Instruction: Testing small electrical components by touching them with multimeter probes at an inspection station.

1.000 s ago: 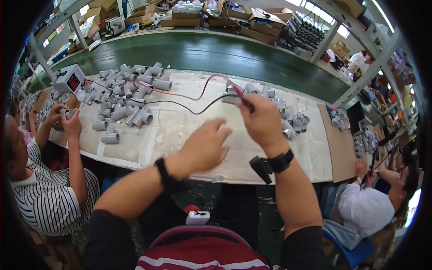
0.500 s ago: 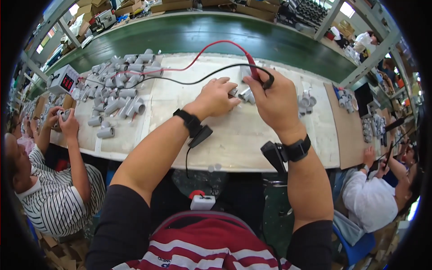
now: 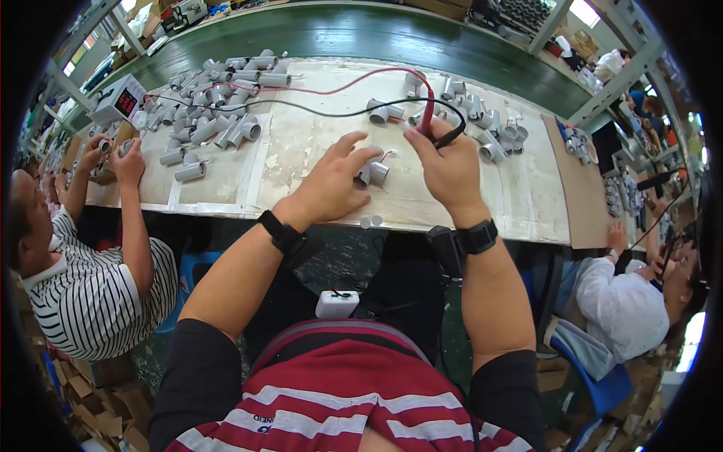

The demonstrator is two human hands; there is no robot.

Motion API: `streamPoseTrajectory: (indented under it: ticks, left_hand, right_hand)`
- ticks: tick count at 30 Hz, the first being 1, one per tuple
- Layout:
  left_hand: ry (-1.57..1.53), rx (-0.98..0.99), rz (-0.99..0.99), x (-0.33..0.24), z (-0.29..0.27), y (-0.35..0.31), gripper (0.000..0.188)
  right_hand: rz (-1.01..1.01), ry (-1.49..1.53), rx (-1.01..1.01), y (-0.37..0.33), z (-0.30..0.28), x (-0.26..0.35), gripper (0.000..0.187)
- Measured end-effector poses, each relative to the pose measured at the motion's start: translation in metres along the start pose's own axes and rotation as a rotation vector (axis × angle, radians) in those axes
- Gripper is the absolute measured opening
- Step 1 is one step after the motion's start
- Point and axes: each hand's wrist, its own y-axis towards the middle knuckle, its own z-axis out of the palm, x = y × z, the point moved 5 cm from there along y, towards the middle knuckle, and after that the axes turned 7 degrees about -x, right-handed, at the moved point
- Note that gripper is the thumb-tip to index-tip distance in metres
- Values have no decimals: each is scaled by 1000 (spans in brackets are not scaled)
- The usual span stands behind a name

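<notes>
My left hand (image 3: 331, 183) is near the front edge of the table, its fingers and thumb curled round a short grey cylindrical part (image 3: 379, 174). A thin lead shows at the top of that part. My right hand (image 3: 453, 169) grips a red test probe (image 3: 427, 117) and a black test lead (image 3: 457, 129) together, raised just right of the part. Both leads run left across the table towards a meter box (image 3: 119, 100) with a lit red display. Beyond my hands, another grey part (image 3: 384, 111) lies on the table.
A large pile of grey cylindrical parts (image 3: 218, 113) covers the table's left side; a smaller group (image 3: 497, 139) lies right of my right hand. Two small pale discs (image 3: 371, 222) sit at the front edge. Co-workers are seated left (image 3: 98, 294) and right (image 3: 617, 301). A green conveyor belt (image 3: 339, 41) runs behind.
My view has shifted, and more of the far table shows. My left hand has come nearer the table's front edge, the grey part now showing in it. My right hand still holds the probes.
</notes>
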Motion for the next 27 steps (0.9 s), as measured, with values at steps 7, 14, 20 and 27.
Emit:
streamPoseTrajectory:
  ticks: [7, 14, 20, 27]
  left_hand:
    - [-52, 181, -15, 17, 4, 7, 59]
    - [-886, 71, -737, 14, -20, -64, 44]
    - [-1457, -158, -1025, 3, -24, -123, 40]
    - [-1500, -238, -1047, 8, -23, -144, 40]
  right_hand:
    - [318, 267, 24, -18, 19, -44, 20]
    - [468, 486, 43, -38, 43, -28, 20]
    - [578, 661, 158, -62, 92, -24, 19]
    - [601, 587, 294, -81, 124, -15, 18]
